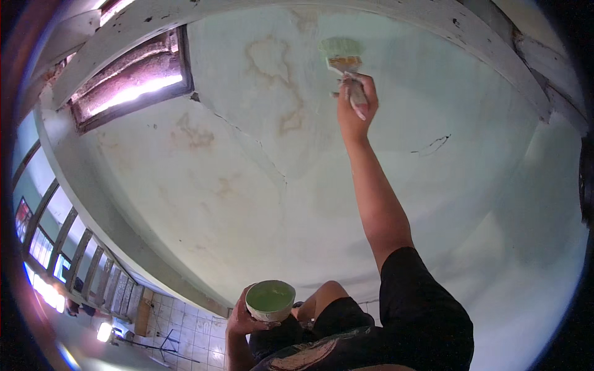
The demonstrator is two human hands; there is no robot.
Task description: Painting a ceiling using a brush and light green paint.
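High on the pale wall, my right hand grips a wide paintbrush by its handle, arm stretched upward. The bristles press on the wall, where a light green patch of wet paint shows. Low down, near my lap, my left hand is wrapped round the side of a bowl with green paint inside. The bowl's outside is whitish and smeared; some left fingers are hidden behind it. Brown stains mark the wall left of the brush.
A crack runs down the wall from a framed window opening at upper left. White beams cross above. At left stand a slatted railing, a thin black stand and a bright light over the tiled floor.
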